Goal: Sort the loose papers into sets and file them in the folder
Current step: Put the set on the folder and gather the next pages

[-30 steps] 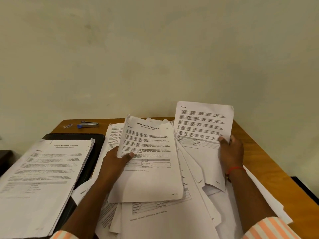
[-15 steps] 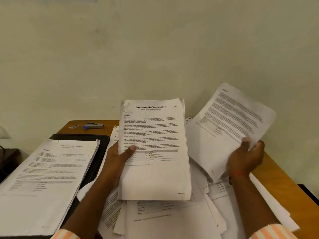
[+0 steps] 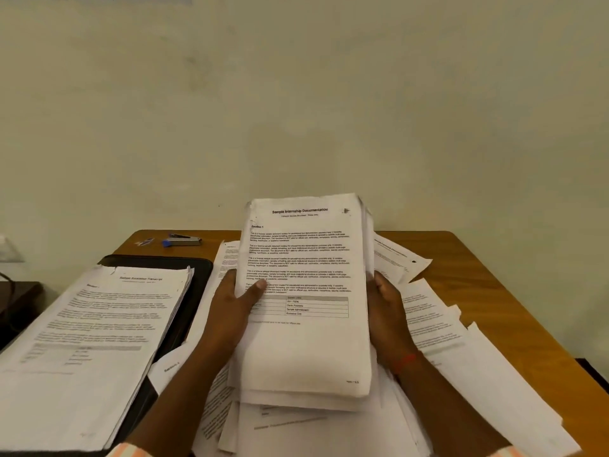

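Observation:
I hold a thick set of printed sheets (image 3: 306, 351), headed "Sample Internship Documentation", upright above the table. My left hand (image 3: 234, 308) grips its left edge with the thumb across the front page. My right hand (image 3: 384, 311) grips the right edge, fingers hidden behind the sheets. Loose papers (image 3: 428, 324) lie scattered under and to the right of the set. A second sorted stack (image 3: 99, 341), headed "Sample Education Transcript", rests on the open black folder (image 3: 197, 278) at the left.
A blue-tipped stapler (image 3: 183, 240) and a small clip (image 3: 145, 241) lie at the table's far left corner. The wooden table (image 3: 478, 275) ends against a pale wall. A dark piece of furniture (image 3: 16, 301) stands at the far left.
My right hand brought its single sheet in behind the set in my left hand; both hands now hold the set by its sides, raised a little higher.

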A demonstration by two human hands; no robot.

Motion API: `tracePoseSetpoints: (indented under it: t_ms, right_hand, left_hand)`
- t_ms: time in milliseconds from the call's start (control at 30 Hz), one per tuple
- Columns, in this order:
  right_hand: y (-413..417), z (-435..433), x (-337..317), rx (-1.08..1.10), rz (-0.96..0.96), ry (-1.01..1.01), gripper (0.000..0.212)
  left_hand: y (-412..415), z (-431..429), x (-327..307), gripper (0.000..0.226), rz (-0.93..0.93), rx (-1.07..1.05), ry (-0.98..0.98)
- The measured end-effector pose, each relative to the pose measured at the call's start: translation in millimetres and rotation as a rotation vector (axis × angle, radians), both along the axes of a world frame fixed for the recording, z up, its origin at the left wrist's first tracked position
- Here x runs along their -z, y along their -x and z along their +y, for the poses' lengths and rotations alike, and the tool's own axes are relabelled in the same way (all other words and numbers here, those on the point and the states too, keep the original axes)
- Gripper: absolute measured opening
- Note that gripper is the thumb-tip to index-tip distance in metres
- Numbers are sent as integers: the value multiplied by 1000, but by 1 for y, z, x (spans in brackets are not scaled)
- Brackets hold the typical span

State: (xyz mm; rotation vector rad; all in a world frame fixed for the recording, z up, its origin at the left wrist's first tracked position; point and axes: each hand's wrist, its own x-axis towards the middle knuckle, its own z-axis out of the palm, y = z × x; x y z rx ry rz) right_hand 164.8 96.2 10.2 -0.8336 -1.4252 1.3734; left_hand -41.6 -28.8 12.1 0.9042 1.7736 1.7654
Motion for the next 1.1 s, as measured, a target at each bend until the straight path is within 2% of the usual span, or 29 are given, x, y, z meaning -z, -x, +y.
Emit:
tracePoseSetpoints:
  t_ms: [100, 133, 200, 267, 367, 633, 800, 933, 1000, 1100]
  right_hand:
    - [-4, 0, -2, -19, 113, 45, 54]
    - [-5, 1, -4, -77, 103, 22, 52]
    - [-8, -1, -11, -160, -28, -73, 31]
    - [-10, -6, -18, -120, -87, -221, 22]
    - [-11, -15, -28, -69, 9, -268, 20]
    - [-11, -20, -21, -76, 15, -305, 34]
    - [-9, -22, -17, -56, 50, -219, 35]
    - [-6, -23, -14, -50, 53, -267, 38]
    - [-3, -22, -9, -74, -8, -269, 38]
    - [1, -19, -5, -104, -203, -313, 34]
  left_hand:
    - [-2, -1, -3, 38, 21, -67, -46]
    - [-5, -3, -5, 33, 53, -108, -84]
    - [-13, -7, -14, 30, 108, -176, -198]
    - [-20, -14, -25, 33, 170, -204, -328]
    - [-29, -21, -41, 44, 274, -205, -425]
    - [-35, -15, -33, 44, 291, -181, -304]
    - [-42, -13, -27, 41, 283, -177, -237]
    - [-42, -11, -25, 47, 320, -203, -224]
    - [-39, -8, -21, 51, 321, -171, -197]
    - [-29, -5, -16, 55, 338, -131, -111]
